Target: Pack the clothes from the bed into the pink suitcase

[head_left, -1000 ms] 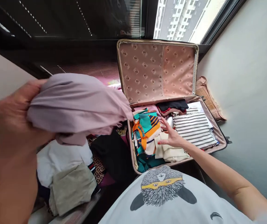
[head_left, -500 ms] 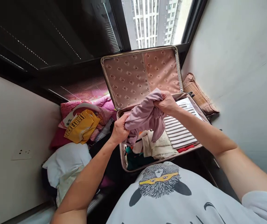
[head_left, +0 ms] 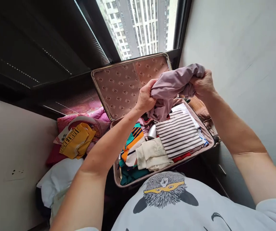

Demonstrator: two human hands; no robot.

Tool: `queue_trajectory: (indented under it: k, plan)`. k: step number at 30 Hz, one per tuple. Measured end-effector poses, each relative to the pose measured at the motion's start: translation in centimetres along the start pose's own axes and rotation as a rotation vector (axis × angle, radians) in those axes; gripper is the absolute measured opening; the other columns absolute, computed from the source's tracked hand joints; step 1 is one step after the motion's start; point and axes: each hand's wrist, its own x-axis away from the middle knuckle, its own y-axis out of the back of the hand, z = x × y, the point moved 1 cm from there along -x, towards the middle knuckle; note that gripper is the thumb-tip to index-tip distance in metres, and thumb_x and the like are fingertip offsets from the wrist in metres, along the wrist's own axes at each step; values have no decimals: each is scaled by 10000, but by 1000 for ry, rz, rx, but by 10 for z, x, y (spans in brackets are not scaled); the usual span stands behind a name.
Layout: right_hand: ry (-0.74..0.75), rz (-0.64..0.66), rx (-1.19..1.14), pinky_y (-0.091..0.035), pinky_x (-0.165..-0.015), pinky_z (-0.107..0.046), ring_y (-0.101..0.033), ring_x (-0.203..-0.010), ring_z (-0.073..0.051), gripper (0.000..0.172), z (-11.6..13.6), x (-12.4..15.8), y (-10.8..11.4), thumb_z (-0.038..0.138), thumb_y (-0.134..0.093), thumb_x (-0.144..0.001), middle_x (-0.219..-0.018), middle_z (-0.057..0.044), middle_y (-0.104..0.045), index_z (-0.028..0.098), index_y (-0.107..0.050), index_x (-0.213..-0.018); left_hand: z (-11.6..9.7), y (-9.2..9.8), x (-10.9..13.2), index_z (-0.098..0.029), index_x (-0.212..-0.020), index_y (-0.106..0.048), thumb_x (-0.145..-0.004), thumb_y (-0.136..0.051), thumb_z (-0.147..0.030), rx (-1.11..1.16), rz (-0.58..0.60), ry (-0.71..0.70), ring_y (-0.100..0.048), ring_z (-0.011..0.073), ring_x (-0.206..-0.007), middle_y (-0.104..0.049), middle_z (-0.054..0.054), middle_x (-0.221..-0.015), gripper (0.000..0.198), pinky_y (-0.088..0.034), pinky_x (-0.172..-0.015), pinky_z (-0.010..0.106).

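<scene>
A bunched mauve garment (head_left: 170, 85) is stretched between my two hands, above the open suitcase (head_left: 115, 171); its exact kind does not show. My left hand (head_left: 147, 96) grips its left end, and my right hand (head_left: 204, 84) is closed round its right end. Below it in the suitcase lie a black-and-white striped folded garment (head_left: 180, 134), a folded cream garment (head_left: 152, 154) and a green-and-orange patterned cloth (head_left: 131, 144). A silvery object (head_left: 151, 131) shows between the clothes, partly hidden.
The suitcase lid (head_left: 118, 89) leans back below the window (head_left: 140, 25). Left of the suitcase are a yellow printed garment (head_left: 77, 141), pink bedding (head_left: 67, 120) and a white cloth (head_left: 58, 176). A brown cushion (head_left: 198, 107) sits between suitcase and right wall (head_left: 244, 57).
Both hands have lifted the mauve garment up and to the right, uncovering more of the suitcase's contents. The view has shifted a little as well.
</scene>
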Motion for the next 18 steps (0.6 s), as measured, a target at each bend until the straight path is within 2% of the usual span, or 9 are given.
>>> queue_trajectory:
  k: [3, 5, 7, 9, 11, 13, 14, 16, 18]
  plan:
    - [8, -37, 129, -518, -669, -236, -589, -728, -89, 296, -23, -6, 35, 368, -756, -864, -748, 25, -620, 170, -560, -766, 11, -35, -20, -198, -1399, -613, -958, -519, -239, -52, 103, -59, -669, 263, -1241, -705, 33, -1297, 453, -534, -1078, 438]
    - [-60, 4, 281, -554, -727, -263, -615, -802, -131, 277, -55, 2, 49, 403, -732, -867, -824, -14, -671, 159, -608, -826, 27, -51, -16, -202, -1427, -612, -914, -584, -181, -174, 262, -56, -625, 298, -1306, -680, 74, -1351, 514, -505, -1131, 455]
    - [-154, 93, 430, -590, -858, -357, -657, -950, -221, 331, -94, 21, 56, 417, -752, -817, -960, -78, -721, 123, -675, -950, 50, -64, 1, -220, -1495, -579, -858, -664, -147, -354, 501, 15, -544, 352, -1400, -622, 123, -1450, 647, -444, -1198, 500]
    - [-262, 259, 624, -545, -1032, -495, -633, -1173, -332, 540, -130, 51, 57, 398, -768, -768, -1228, -178, -700, 71, -685, -1190, 77, -76, 28, -259, -1600, -477, -804, -771, -181, -528, 770, 185, -424, 432, -1495, -491, 165, -1597, 853, -374, -1230, 591]
    - [-382, 436, 851, -438, -1130, -635, -488, -1395, -438, 787, -159, 86, 56, 387, -753, -783, -1547, -267, -490, 72, -551, -1476, 102, -85, 55, -296, -1680, -335, -783, -844, -289, -636, 960, 387, -294, 510, -1551, -306, 194, -1715, 1032, -335, -1208, 687]
    - [-459, 544, 1054, -359, -1142, -726, -297, -1524, -493, 880, -178, 117, 56, 418, -684, -875, -1716, -252, -221, 170, -354, -1651, 122, -92, 76, -329, -1713, -223, -833, -817, -431, -680, 1018, 507, -168, 548, -1582, -149, 189, -1768, 1067, -315, -1174, 752]
    - [-467, 550, 1110, -339, -1135, -749, -225, -1552, -506, 868, -184, 129, 55, 434, -649, -917, -1745, -229, -141, 220, -297, -1682, 129, -95, 83, -348, -1717, -188, -863, -783, -481, -685, 1014, 510, -112, 551, -1593, -93, 173, -1781, 1049, -300, -1166, 773]
    - [-425, 530, 1163, -316, -1141, -745, -135, -1578, -500, 814, -194, 141, 56, 454, -601, -974, -1763, -201, -75, 272, -267, -1694, 141, -100, 92, -389, -1716, -154, -876, -757, -532, -683, 993, 440, -18, 544, -1605, -16, 129, -1794, 1044, -255, -1168, 801]
    - [-375, 490, 1197, -303, -1152, -716, -98, -1583, -484, 787, -202, 139, 58, 456, -596, -992, -1764, -197, -55, 280, -277, -1690, 149, -104, 95, -407, -1712, -155, -846, -782, -551, -673, 987, 355, 28, 536, -1607, 1, 103, -1798, 1079, -217, -1179, 808]
